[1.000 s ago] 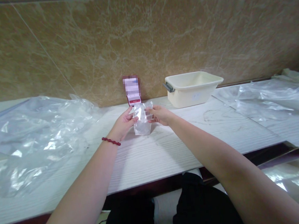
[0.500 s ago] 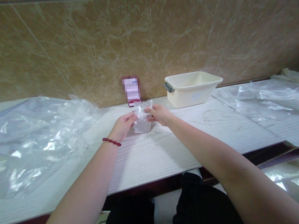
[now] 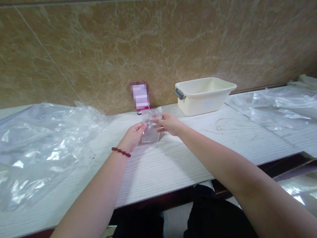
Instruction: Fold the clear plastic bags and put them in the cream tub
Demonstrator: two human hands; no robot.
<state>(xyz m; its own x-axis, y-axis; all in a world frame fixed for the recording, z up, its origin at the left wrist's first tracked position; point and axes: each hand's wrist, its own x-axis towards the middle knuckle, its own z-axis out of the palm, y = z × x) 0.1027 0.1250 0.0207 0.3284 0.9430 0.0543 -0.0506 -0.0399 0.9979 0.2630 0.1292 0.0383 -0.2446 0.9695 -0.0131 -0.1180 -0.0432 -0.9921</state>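
One long white wood-grained table (image 3: pixel 163 174) spans my view, bearing a cream rectangular plastic tub (image 3: pixel 194 104). Left of the tub, my left hand (image 3: pixel 133 136) pinches a small clear plastic bag (image 3: pixel 150 135); my right hand (image 3: pixel 171 124), fingers parted, touches its right side, pinching or not I cannot tell.

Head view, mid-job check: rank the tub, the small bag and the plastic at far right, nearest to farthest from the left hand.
From the left hand:
1. Small bag: at its fingertips.
2. Tub: to the right, by the wall.
3. Plastic: far right, beyond the tub.
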